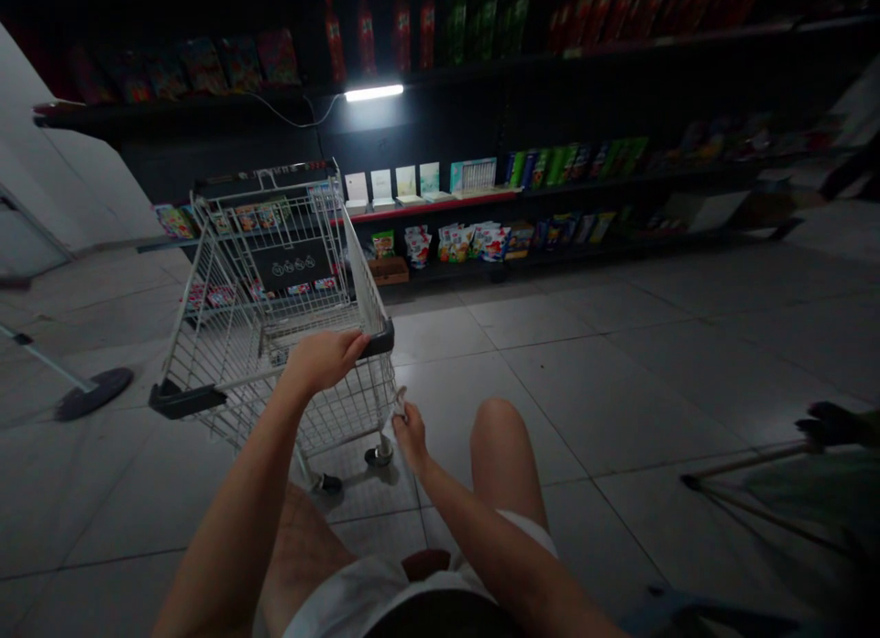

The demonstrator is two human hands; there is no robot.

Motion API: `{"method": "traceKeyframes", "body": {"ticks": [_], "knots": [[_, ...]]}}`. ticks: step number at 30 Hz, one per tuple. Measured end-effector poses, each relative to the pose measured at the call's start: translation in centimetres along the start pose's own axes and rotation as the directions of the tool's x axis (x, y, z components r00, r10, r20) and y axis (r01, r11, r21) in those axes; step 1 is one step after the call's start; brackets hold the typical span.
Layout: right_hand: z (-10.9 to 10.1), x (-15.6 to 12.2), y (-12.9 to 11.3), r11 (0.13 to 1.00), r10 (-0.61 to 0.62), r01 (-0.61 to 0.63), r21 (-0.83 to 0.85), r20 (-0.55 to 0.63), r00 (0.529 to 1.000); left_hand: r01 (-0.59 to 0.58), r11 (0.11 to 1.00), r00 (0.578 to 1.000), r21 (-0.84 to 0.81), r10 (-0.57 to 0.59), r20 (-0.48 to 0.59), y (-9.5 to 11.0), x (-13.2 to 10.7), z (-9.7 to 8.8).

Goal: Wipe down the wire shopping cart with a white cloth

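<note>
A grey wire shopping cart point(340, 407) stands in front of me, its near end facing my knees. My left hand point(324, 359) is closed over the cart's top rim, beside the black corner bumper point(380, 339). Lower down, my right hand point(412, 434) pinches a crumpled white cloth point(391, 423) against or close by the cart's right corner; whether it touches the wires I cannot tell. Two small black casters point(379, 456) show under the near end. On the far wire panel is a dark sign point(291, 266) with round marks.
Dark store shelves point(440, 269) with bottles, books, cans and snack bags run behind the cart. A lit tube lamp point(374, 93) hangs under the upper shelf. A pole with a round base point(94, 393) is at left, a folding frame point(749, 464) at right. The floor point(570, 372) is tiled.
</note>
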State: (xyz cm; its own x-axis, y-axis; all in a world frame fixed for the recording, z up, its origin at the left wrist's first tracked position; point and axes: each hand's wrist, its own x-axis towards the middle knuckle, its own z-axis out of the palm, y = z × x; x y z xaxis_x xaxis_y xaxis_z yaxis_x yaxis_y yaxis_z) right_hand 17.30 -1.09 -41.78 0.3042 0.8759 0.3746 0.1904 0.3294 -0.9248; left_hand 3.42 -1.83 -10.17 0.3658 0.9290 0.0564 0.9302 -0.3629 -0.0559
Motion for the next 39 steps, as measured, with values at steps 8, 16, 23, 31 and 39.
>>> {"method": "traceKeyframes", "body": {"ticks": [8,16,23,31,39], "knots": [[-2.9,5.4,-9.0,0.995,-0.003,0.024,0.101,-0.201,0.98,-0.014,0.999,1.0,0.033,0.014,-0.014,-0.1,-0.3,0.0],[-1.6,7.0,-16.2,0.701,-0.688,0.645,-0.304,-0.048,0.724,-0.019,0.999,0.999,0.048,0.02,-0.035,0.0,-0.2,0.1],[-5.1,5.8,-17.4,0.716,-0.675,0.681,-0.152,0.095,0.731,0.018,0.991,0.998,0.134,-0.009,-0.067,0.3,-0.7,0.3],[-3.6,22.1,-22.9,0.601,-0.499,0.795,-0.076,0.741,0.449,-0.001,0.985,0.994,0.174,0.02,-0.104,0.7,-0.8,0.4],[-0.1,25.9,-23.8,0.442,-0.32,0.848,-0.291,0.833,0.452,0.002,0.976,0.99,0.219,0.028,-0.137,0.0,-1.1,0.6]]}}
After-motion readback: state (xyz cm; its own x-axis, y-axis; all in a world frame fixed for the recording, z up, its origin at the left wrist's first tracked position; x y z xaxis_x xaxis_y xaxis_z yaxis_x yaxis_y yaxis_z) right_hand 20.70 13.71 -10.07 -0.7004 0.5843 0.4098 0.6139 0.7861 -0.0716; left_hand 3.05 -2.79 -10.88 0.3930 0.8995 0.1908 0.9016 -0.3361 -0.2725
